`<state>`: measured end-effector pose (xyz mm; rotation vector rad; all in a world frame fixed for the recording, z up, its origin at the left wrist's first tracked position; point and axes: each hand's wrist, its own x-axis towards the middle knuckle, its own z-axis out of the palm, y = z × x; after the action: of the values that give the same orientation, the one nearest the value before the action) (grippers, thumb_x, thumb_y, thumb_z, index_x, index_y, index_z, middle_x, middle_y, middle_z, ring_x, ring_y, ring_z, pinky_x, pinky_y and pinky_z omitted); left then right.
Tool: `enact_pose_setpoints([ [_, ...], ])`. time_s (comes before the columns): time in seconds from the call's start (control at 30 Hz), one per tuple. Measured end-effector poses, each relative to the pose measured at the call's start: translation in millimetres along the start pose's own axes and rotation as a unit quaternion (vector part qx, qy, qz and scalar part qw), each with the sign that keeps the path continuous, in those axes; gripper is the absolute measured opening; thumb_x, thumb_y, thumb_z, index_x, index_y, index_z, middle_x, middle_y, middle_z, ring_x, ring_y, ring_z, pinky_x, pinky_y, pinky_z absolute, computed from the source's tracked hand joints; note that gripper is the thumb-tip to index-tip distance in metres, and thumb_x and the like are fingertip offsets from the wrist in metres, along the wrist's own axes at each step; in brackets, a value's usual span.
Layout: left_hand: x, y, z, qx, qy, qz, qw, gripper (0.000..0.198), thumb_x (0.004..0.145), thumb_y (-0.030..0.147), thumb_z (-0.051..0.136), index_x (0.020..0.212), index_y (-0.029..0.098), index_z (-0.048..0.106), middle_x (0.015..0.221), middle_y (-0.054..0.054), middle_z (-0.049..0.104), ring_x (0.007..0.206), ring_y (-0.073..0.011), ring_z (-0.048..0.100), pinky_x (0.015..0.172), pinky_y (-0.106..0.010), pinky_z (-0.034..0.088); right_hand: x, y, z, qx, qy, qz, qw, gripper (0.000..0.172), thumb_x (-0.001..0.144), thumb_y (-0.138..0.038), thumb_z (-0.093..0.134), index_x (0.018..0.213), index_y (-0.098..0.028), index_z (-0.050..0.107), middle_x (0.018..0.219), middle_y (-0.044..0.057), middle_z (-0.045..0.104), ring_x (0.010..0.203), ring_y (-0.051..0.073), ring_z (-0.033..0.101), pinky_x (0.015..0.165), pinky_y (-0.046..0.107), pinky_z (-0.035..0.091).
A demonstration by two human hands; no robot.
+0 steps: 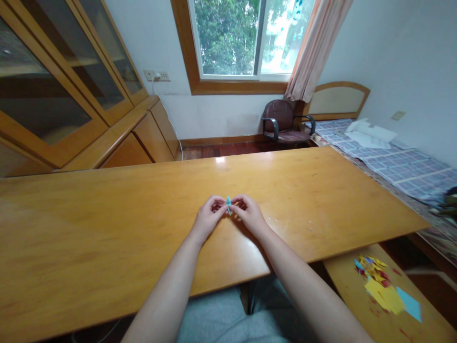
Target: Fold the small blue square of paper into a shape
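Observation:
A small folded piece of light blue paper (228, 203) is held upright between my two hands, just above the wooden table (124, 228). My left hand (211, 212) pinches its left side between thumb and fingers. On the other side, my right hand (247, 213) pinches the paper in the same way. The thumbs nearly meet at the near face of the paper. Its finer folds are too small to make out.
At the lower right, a lower surface (348, 281) bears a pile of folded coloured papers (373, 269), yellow sheets (384, 296) and a blue sheet (410, 304). Tiny pale bits lie right of my hands. Beyond the table stand a chair (282, 121) and a bed (403, 164).

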<state>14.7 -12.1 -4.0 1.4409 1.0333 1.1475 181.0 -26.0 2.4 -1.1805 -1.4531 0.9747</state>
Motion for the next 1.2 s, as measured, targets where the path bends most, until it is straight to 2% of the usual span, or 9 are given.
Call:
enact_pose_setpoints([
  [0.3,-2.4,3.9,-0.2,0.016,-0.015,0.008,1.000,0.015,0.079,0.031,0.067,0.084,0.019,0.060,0.076,0.001,0.063,0.072,-0.0145,0.062,0.069,-0.026,0.049,-1.0,-0.4,-0.4,0.051,-0.021,0.046,0.997,0.016,0.077,-0.031,0.066,0.086,-0.018,0.061,0.064,-0.002,0.060,0.055,0.012,0.054,0.052,0.023,0.043],
  [0.6,-2.0,3.0,-0.8,0.021,-0.015,0.015,1.000,0.016,0.076,0.030,0.070,0.084,0.019,0.062,0.080,-0.001,0.065,0.077,-0.0158,0.061,0.074,-0.027,0.048,-1.3,4.8,-0.8,0.088,-0.026,0.058,0.994,0.021,0.076,-0.034,0.068,0.086,-0.018,0.061,0.066,-0.002,0.060,0.051,0.009,0.051,0.047,0.020,0.041],
  [1.2,-2.4,8.0,-2.5,0.004,-0.031,0.020,0.999,0.017,0.075,0.032,0.071,0.081,0.019,0.063,0.078,-0.001,0.064,0.076,-0.0158,0.060,0.074,-0.028,0.049,-1.2,4.1,-7.6,0.104,-0.059,0.026,0.992,0.019,0.076,-0.035,0.069,0.085,-0.019,0.065,0.077,0.001,0.062,0.064,0.011,0.053,0.058,0.022,0.043],
])
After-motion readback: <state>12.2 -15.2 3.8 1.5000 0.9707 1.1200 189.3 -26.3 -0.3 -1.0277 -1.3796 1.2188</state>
